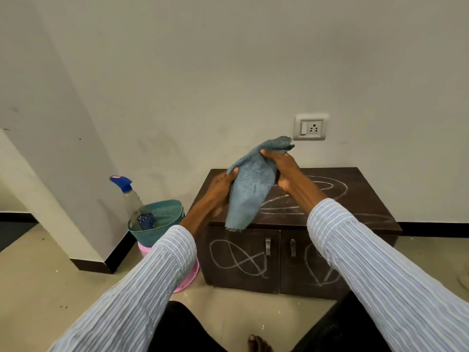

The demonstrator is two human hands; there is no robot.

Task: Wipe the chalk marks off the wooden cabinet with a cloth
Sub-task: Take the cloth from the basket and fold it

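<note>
A low dark wooden cabinet (pixel 355 179) stands against the wall in front of me. White chalk marks (pixel 327 189) loop across its top, and more scribbles cover both doors (pixel 238 257). Above the cabinet's left part I hold a blue-grey cloth (pixel 250 189) with both hands. My left hand (pixel 222 186) grips its left edge. My right hand (pixel 284 168) clasps its upper right part, near the top corner. The cloth hangs down, and its lower end reaches the cabinet's front edge.
A teal plastic basket (pixel 165 217) holding a spray bottle (pixel 132 196) with a blue nozzle sits on a pink stool (pixel 187 280) left of the cabinet. A wall socket (pixel 311 127) is above the cabinet. A wall corner juts out at left. My bare foot (pixel 258 344) shows below.
</note>
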